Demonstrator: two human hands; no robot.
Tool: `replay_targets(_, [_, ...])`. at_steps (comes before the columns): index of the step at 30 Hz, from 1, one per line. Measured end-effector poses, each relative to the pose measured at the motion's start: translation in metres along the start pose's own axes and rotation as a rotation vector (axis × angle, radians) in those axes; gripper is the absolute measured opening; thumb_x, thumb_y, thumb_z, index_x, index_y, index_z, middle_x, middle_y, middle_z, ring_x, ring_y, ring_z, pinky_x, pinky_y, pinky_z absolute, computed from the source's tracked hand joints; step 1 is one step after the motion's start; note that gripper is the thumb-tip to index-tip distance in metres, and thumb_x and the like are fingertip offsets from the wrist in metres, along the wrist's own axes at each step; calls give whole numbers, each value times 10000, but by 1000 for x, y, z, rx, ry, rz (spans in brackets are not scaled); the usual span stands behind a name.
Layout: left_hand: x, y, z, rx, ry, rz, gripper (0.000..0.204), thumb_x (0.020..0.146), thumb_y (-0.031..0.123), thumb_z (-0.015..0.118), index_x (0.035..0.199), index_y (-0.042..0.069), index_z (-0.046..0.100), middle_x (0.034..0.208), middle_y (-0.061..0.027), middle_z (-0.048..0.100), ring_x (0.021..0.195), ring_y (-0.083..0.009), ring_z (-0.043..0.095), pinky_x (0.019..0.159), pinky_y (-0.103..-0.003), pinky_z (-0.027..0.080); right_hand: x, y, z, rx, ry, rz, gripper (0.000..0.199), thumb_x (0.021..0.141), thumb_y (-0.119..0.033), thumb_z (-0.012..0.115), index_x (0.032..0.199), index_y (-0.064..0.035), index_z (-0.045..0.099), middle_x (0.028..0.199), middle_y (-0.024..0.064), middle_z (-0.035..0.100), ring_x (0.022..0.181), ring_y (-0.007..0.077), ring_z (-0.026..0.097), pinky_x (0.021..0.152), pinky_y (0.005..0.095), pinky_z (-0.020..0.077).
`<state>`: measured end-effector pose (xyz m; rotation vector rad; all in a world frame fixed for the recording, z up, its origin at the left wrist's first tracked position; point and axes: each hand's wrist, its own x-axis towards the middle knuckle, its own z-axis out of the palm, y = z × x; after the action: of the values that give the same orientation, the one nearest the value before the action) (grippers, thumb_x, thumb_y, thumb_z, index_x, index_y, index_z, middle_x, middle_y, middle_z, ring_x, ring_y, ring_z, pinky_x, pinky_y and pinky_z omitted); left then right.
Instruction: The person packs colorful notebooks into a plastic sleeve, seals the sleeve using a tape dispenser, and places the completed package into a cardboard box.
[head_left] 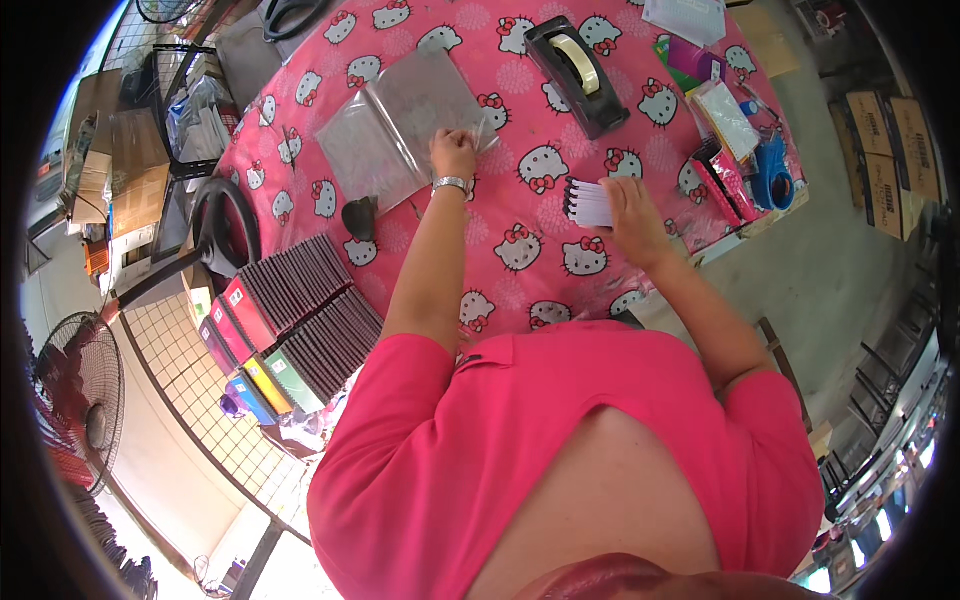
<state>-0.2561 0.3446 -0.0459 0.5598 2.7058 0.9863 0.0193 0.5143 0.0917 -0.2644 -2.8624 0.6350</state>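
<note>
My left hand (454,158), with a metal watch on its wrist, lies over the right side of a pile of clear plastic sleeves (385,125). Its fingers are curled and pressed together at the sleeves' edge; the fingertips are partly hidden. To the right, my right hand (636,218) grips a small stack of white notepads (588,205) with black bindings along the left edge. The stack is on or just above the pink patterned tablecloth (520,215); I cannot tell which. A small dark object (359,217) sits by the sleeves' lower corner.
Beyond my hands stands a black tape dispenser (578,75). At the table's right are a pink box (722,185), a blue tape roll (773,172) and stationery packets (725,118). Spiral notebooks (300,305) are stacked at the left, near a black chair armrest (222,225).
</note>
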Motion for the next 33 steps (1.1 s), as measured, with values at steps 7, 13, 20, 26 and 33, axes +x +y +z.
replay_targets(7, [-9,47,-14,237,-85,13,190,782,239,655,827,59,698,944,-95,569,970,-267,520,836,-377,439,-2,7,1,-17,-9,21,698,623,-310,769,1148,2,431,1030,145,474,970,310,487,867,398,423])
replay_targets(13, [6,21,0,1,-101,-109,233,746,297,662,822,82,705,948,-82,599,1027,-265,515,924,-379,395,-4,5,3,-49,15,21,706,629,-349,763,1144,4,435,1026,144,472,966,309,487,868,395,428])
replay_targets(20, [29,-10,-3,146,-130,94,233,835,258,601,836,31,653,632,-54,557,568,-208,569,586,-328,497,-5,3,5,-64,1,28,704,637,-353,760,1143,7,428,1029,145,466,963,307,482,866,392,429])
replay_targets(26, [45,-63,-79,-820,130,-557,259,880,282,573,847,26,561,692,-54,563,548,-183,570,494,-308,498,0,-5,3,-61,44,-26,706,639,-351,763,1143,3,417,1025,146,465,965,307,473,868,389,426])
replay_targets(33, [45,-63,-240,-688,138,-43,120,843,125,612,865,13,575,739,-77,601,641,-166,598,556,-280,515,-3,-7,3,-82,28,4,723,657,-398,751,1147,4,402,1013,153,462,957,307,471,859,387,429])
